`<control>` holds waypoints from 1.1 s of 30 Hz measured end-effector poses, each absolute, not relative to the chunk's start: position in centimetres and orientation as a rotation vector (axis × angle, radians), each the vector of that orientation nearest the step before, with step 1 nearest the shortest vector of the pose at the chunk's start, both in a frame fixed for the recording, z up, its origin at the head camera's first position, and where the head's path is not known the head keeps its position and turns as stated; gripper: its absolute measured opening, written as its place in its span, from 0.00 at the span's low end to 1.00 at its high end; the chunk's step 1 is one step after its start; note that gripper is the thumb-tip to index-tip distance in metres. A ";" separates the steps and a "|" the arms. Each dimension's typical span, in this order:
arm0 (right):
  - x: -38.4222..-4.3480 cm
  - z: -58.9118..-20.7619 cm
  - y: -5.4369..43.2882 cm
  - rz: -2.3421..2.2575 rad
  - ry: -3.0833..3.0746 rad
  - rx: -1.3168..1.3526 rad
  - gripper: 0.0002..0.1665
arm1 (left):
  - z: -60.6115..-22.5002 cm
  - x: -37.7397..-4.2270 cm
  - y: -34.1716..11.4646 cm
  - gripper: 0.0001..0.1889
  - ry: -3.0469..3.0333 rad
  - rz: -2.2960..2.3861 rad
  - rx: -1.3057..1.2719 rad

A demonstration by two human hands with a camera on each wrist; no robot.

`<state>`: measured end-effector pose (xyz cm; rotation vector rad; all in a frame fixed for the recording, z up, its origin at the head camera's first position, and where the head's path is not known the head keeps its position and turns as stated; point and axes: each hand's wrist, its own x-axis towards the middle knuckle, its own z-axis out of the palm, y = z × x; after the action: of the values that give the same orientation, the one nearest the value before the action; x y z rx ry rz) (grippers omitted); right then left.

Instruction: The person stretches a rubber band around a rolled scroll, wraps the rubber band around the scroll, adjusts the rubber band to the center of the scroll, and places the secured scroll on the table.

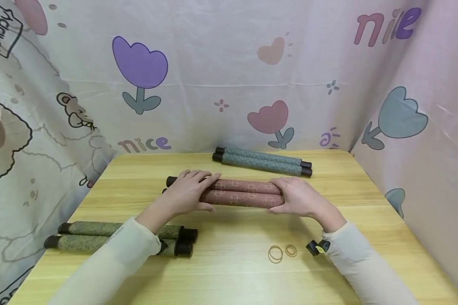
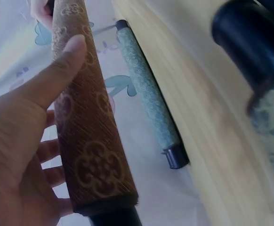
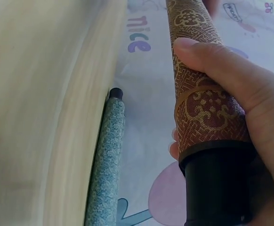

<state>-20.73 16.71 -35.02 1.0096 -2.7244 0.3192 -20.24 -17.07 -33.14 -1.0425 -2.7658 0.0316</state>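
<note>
A pair of reddish-brown patterned scrolls lies side by side between both hands, seemingly lifted over the wooden table. My left hand grips their left part, thumb on the near side and fingers over the top. Black end knobs show beyond it. At the other end, my right hand holds the scrolls in the same way. In the right wrist view a thin tan band circles the scroll close to its black end knob. Two rubber bands rest on the table below the hands.
Two blue-green scrolls lie together at the table's back edge. Two olive-green scrolls lie at the left, partly behind the left sleeve. A printed curtain encloses the wooden table at the back and sides.
</note>
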 end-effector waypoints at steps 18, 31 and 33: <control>-20.4 -36.4 16.3 0.282 -2.779 1.026 0.42 | -36.5 -19.4 -16.9 0.43 -2.851 -0.222 -0.902; -20.2 -35.7 17.0 0.222 -2.883 0.983 0.59 | -36.9 -19.5 -17.1 0.43 -2.862 -0.334 -0.867; -20.3 -35.7 17.4 0.236 -2.903 0.955 0.60 | -36.9 -19.5 -17.3 0.43 -2.882 -0.335 -0.844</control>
<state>-20.26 17.37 -35.69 0.9547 -2.9030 0.2363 -19.52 -17.25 -36.94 -0.8445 -2.8817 -0.3351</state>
